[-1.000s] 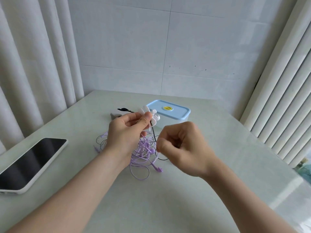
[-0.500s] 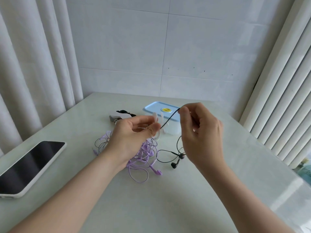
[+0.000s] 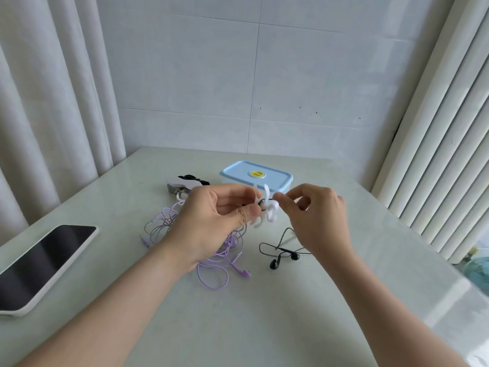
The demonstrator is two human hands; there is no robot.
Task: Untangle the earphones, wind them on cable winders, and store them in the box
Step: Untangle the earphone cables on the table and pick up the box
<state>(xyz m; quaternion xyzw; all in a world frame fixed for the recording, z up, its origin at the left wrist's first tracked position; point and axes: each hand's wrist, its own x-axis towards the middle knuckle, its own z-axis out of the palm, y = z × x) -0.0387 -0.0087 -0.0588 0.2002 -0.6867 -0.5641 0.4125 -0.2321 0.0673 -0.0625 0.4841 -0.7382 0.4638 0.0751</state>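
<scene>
My left hand (image 3: pixel 222 218) pinches a white cable winder (image 3: pixel 266 207) above the table, with black cable wound round its middle. Just right of it, my right hand (image 3: pixel 315 215) pinches the black earphone cable close to the winder. The rest of the black earphones (image 3: pixel 281 256) trails down onto the table, both earbuds lying below my right hand. A tangle of purple earphones (image 3: pixel 225 260) lies on the table under my left hand. The box (image 3: pixel 256 176), with a light blue lid shut on it, stands behind my hands.
A phone (image 3: pixel 42 263) in a white case lies face up at the left table edge. Another winder with black cable (image 3: pixel 185 185) lies left of the box. Curtains hang at left, vertical blinds at right, a tiled wall behind.
My right hand has come down from above the box to the winder, carrying the black cable round it. The loose black cable on the table has shortened. My left hand keeps holding the winder.
</scene>
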